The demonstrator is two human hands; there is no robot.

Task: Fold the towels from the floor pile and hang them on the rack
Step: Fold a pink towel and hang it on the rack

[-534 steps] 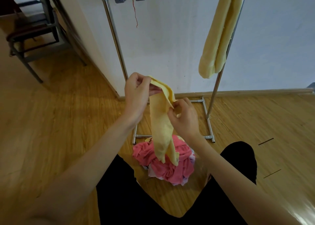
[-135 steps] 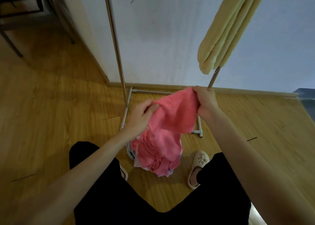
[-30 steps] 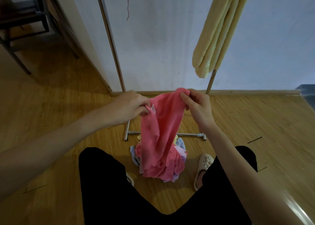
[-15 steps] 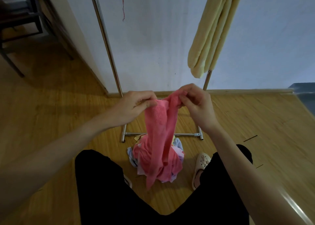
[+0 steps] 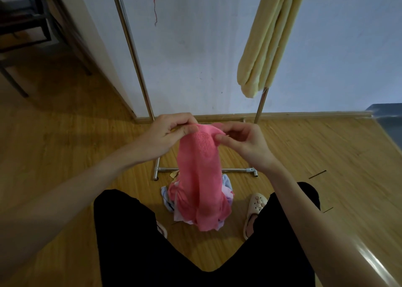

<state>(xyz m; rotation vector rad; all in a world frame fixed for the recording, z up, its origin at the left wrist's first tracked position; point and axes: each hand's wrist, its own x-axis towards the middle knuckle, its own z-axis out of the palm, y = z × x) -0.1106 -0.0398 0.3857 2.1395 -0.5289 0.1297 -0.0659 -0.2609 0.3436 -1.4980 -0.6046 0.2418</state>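
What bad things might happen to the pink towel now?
Both hands, left and right, only pinch the pink towel by its top edge, so it might slip and drop back on the pile. Its bottom end hangs right at the pile and could drag another towel up. It also looks bunched, so the fold may come out crooked.

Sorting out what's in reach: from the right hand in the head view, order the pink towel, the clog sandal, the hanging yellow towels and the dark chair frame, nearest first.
From the right hand:
1. Pink towel, pinched in its fingers, hanging just left.
2. Clog sandal, on the floor below.
3. Yellow towels, hanging on the rack above.
4. Dark chair frame, far upper left.
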